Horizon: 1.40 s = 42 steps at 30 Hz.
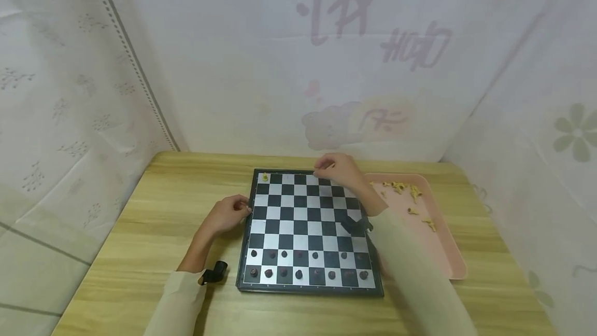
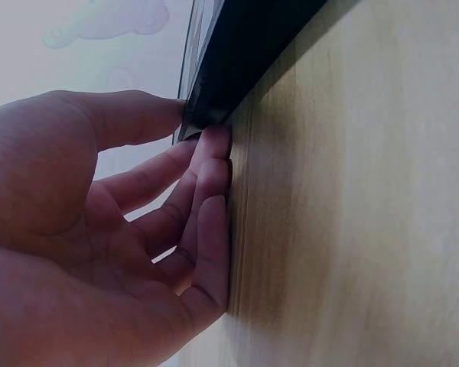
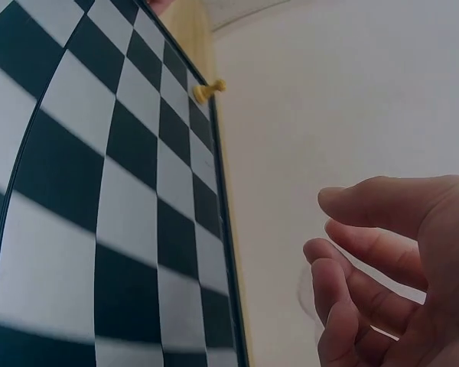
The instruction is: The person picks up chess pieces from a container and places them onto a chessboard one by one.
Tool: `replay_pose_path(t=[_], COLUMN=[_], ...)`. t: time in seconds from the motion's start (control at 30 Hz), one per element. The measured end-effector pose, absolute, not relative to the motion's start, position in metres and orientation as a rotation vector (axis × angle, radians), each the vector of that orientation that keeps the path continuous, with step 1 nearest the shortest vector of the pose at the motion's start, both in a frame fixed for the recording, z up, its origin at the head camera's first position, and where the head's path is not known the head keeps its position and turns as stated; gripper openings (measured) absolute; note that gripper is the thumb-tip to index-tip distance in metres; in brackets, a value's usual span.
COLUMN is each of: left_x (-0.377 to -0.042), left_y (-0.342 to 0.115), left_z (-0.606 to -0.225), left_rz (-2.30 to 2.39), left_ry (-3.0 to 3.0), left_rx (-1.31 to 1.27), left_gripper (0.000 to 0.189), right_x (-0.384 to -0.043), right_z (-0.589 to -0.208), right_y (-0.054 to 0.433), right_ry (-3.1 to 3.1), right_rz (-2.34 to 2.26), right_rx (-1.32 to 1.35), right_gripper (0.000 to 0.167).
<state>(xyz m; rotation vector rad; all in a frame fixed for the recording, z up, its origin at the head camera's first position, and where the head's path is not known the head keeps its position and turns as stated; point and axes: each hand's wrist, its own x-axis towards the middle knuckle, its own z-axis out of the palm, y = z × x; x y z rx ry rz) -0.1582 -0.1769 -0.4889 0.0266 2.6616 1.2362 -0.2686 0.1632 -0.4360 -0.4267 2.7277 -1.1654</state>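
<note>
A black-and-white chessboard (image 1: 300,214) lies on the table. My left hand (image 1: 228,213) is at its left edge; in the left wrist view the thumb (image 2: 138,116) and a forefinger meet the board's rim, the other curled fingers resting on the wood. Over the far edge, right of the middle, hovers my right hand (image 1: 342,170). Its fingers are loosely bent, with a gap below the thumb (image 3: 367,200) and nothing showing between them. One pale yellow chess piece (image 1: 265,177) stands on the far-left corner square, seen also in the right wrist view.
Dark chess pieces (image 1: 299,274) fill the two nearest rows. Right of the board, partly under my right forearm, a pink tray (image 1: 443,242) holds several yellow pieces (image 1: 414,193), mostly lying toward its far end. Patterned cloth (image 1: 233,66) hangs behind the wooden table (image 1: 154,211).
</note>
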Motion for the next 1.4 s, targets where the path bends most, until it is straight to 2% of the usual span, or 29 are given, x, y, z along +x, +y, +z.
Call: replay_pose_path(t=[0.4, 0.7, 0.97, 1.23, 1.4], left_x=[-0.156, -0.156, -0.154, -0.154, -0.156], left_y=[-0.18, -0.18, -0.179, -0.18, -0.178], left_z=[-0.492, -0.494, -0.492, -0.491, -0.491], left_rz=[1.24, 1.241, 1.239, 1.237, 1.242], left_ry=[2.66, 2.664, 2.667, 2.664, 2.661], left_rx=[0.043, 0.052, 0.06, 0.062, 0.067], left_gripper=[0.031, 0.031, 0.03, 0.033, 0.033], right_x=[-0.244, -0.211, -0.193, -0.188, -0.191], right_z=[-0.435, -0.429, -0.436, -0.442, -0.447], right_y=[0.242, 0.295, 0.331, 0.363, 0.376], right_ry=[2.824, 2.923, 2.865, 2.847, 2.779], right_rz=[-1.215, -1.014, -1.188, -1.203, -1.33], right_rx=[-0.352, -0.153, -0.196, -0.136, 0.036], right_gripper=[0.025, 0.045, 0.035, 0.037, 0.043])
